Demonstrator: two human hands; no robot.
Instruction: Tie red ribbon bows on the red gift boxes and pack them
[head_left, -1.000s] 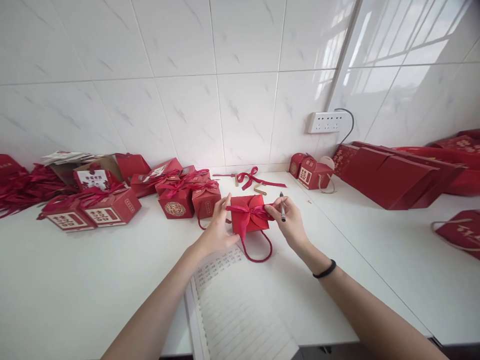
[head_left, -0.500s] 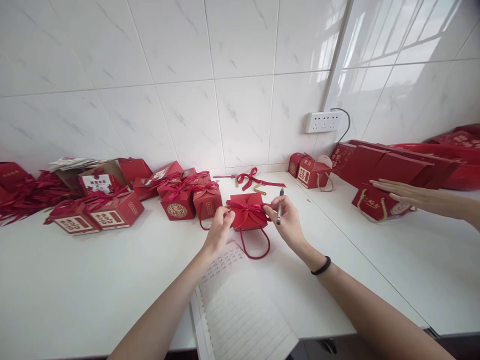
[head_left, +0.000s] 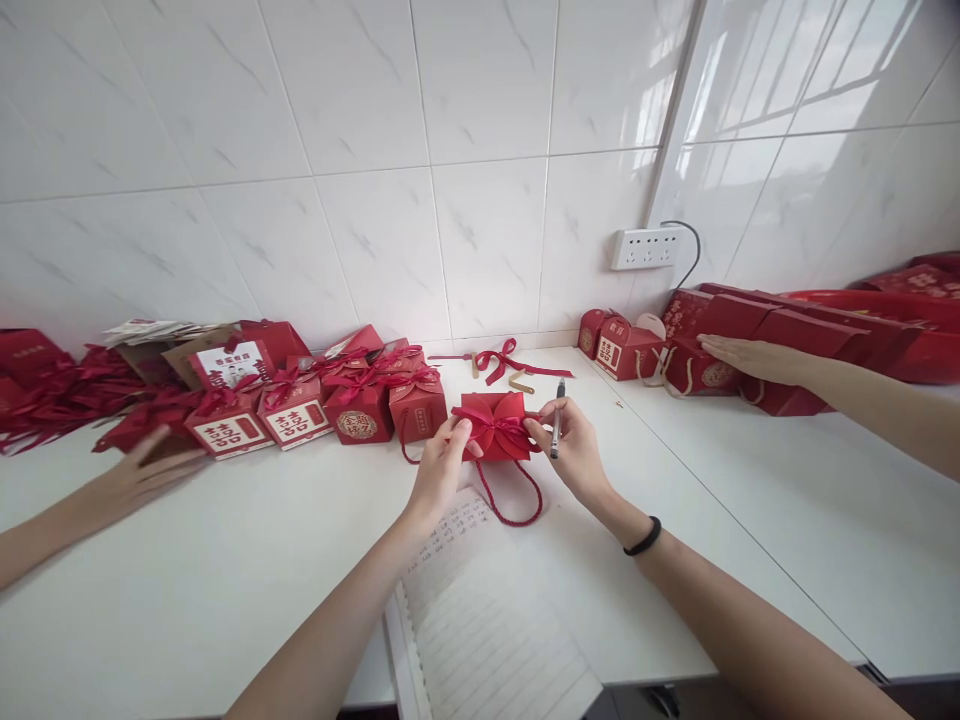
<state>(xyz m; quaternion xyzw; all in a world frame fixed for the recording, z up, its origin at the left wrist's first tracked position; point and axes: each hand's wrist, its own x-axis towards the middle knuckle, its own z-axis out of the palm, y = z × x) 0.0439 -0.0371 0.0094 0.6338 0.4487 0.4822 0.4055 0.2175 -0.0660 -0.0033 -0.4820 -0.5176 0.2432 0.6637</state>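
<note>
A small red gift box (head_left: 511,408) with petal-like flaps sits in front of me, a dark red ribbon bow (head_left: 493,424) across its top. Its twisted rope handle (head_left: 537,500) loops toward me. At the box's left side, my left hand (head_left: 441,465) pinches the bow's left end between thumb and fingers. My right hand (head_left: 576,452), with a black band at the wrist, grips a pen (head_left: 556,430) while its fingertips pinch the bow's right side. Below the box lies an open lined notebook (head_left: 495,630) with handwriting near its top.
Several red boxes (head_left: 360,415) line the left, where another person's hand (head_left: 154,465) touches one. On the right another hand (head_left: 750,358) rests on a red box (head_left: 701,372). Loose ribbon (head_left: 501,358) and a power socket (head_left: 645,248) are by the wall.
Another person's hand has come in at left, and boxes there have shifted. At right, a hand has moved a box left and back. My hands stay at the bow.
</note>
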